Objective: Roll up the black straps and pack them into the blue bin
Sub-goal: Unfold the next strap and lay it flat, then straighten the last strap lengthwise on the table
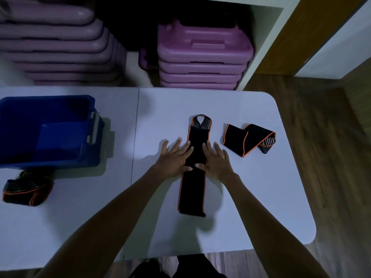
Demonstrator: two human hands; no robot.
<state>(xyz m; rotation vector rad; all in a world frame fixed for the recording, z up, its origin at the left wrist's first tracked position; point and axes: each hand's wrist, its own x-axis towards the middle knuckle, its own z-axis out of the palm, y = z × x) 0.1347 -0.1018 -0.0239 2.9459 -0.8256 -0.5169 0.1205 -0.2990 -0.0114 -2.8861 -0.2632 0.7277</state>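
**A:** Entry for this moment. How do we log the grips?

**B:** We log the left grip (176, 157) and the right grip (215, 159) as flat, palms down, fingers straight and spread. Neither curls round anything. Both press on the flat strap (192, 189), one on each long edge.

**A:** And how does that strap lie?

**B:** It lies stretched out on the surface (251, 197), running between the two grips. Its looped, striped end is beyond the fingertips and its plain end is back toward the wrists. We see no roll in it.

**A:** Other straps?

**B:** We see a folded strap (249, 139) just past the right grip, on its outer side and apart from it. A bundled strap (28, 189) lies well off to the left grip's outer side.

**A:** The bin?

**B:** The bin (40, 109) is also well out from the left grip, with the bundled strap just outside its near wall. We see no strap inside it. Stacked purple cases (202, 57) sit far beyond both grips.
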